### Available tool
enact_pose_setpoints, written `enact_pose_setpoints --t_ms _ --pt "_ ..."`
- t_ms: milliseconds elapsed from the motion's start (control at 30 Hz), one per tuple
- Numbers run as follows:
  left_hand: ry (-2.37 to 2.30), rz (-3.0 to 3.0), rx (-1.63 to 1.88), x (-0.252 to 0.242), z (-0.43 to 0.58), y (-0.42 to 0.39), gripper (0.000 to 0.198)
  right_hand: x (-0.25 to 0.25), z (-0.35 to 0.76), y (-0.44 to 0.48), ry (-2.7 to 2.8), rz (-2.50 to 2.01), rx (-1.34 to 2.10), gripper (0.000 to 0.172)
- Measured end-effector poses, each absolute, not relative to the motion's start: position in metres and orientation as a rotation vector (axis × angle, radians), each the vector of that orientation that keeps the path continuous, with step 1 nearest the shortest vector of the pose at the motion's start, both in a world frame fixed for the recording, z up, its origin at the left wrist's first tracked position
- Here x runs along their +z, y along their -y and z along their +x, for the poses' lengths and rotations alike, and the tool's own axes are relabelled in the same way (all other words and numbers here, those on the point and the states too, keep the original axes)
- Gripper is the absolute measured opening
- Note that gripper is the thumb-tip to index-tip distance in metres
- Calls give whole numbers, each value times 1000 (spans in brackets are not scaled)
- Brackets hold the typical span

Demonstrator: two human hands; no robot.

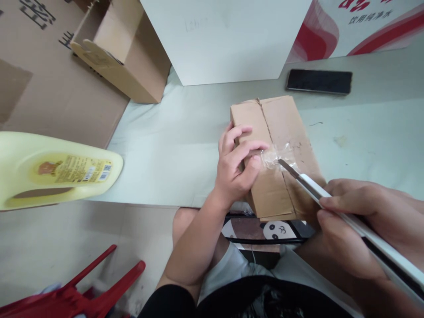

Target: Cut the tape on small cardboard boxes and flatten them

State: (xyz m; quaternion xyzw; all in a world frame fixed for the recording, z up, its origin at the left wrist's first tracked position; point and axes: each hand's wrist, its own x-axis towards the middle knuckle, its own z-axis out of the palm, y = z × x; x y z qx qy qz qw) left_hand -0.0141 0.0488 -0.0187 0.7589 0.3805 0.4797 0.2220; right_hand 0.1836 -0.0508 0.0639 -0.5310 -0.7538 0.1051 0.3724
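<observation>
While the half-curled left hand (236, 165) holds a brown rectangular cardboard box (270, 190), apparently for steadiness, the right hand (367, 203) clenches a slim white metal-bladed cutter (311, 185), angled leftward onto clear tape (289, 154).

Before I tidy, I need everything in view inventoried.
Taped cardboard box: 1, brown, centre
Utility knife: 1, white, right
Flat phone: 1, black, upper right
Open carton: 1, brown, upper left
Printed cardboard: 1, brown, far left
Plastic bottle: 1, yellow, left
Flat panel: 1, white, top
Printed carton: 1, red, white, top right
Plastic furniture: 1, red, lower left
Cloth surface: 1, pale green, middle
Panda picture: 1, black, white, below box
Garments: 2, grey, black, bottom
Left hand: 1, bare, on box
Right hand: 1, bare, on knife
</observation>
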Motion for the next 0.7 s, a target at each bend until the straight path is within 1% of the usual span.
enact_pose_setpoints --t_ms 167,267,367,567,700 --pt "-1080 2113 1287 -19 -15 -49 31 65 184 55 1932 -1369 285 12" --pt "-1079 2109 1266 -18 -17 -49 31 62 178 56 1913 -1392 242 9" --pt "-1064 2119 1226 -17 -20 -49 33 54 169 54 1808 -1379 175 12" --pt "-1007 2122 1192 -16 -25 -50 35 44 161 45 1729 -1341 103 7" --pt "-1031 2106 1159 -16 -25 -50 39 45 160 41 1739 -1337 107 10"
